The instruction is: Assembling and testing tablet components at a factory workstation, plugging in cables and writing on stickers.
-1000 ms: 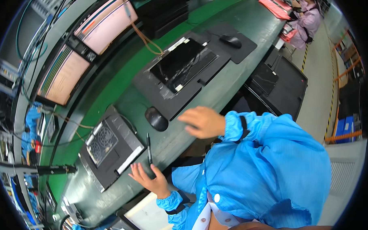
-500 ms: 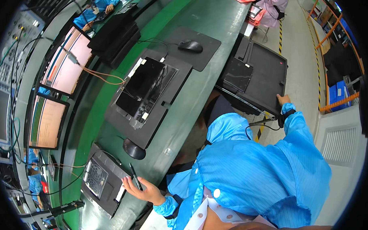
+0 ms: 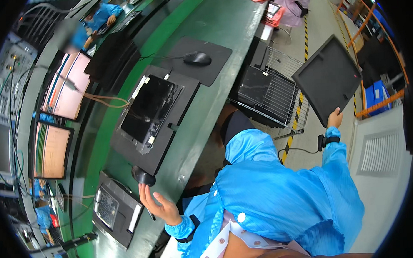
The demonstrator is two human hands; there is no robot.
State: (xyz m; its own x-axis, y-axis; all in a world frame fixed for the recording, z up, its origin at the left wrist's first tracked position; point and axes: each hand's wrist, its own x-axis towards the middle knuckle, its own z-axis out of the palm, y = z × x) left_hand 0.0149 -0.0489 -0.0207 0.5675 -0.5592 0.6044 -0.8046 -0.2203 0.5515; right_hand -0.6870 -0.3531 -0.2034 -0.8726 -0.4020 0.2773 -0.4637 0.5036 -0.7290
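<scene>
Two hands apart: right hand (image 3: 335, 120), right of centre, gripping the lower corner of a dark flat tray (image 3: 327, 79) held tilted in the air at upper right, over the wire cart (image 3: 278, 94) beside the counter (image 3: 221, 33). Left hand (image 3: 158, 205), lower left of centre, open with fingers spread, holding nothing, at the counter's near edge just below a small black round knob (image 3: 143, 176) and right of a grey device (image 3: 114, 209). Further up the counter, a dark screen panel (image 3: 147, 113) on a black mat, then a mouse (image 3: 197, 59) on its pad.
</scene>
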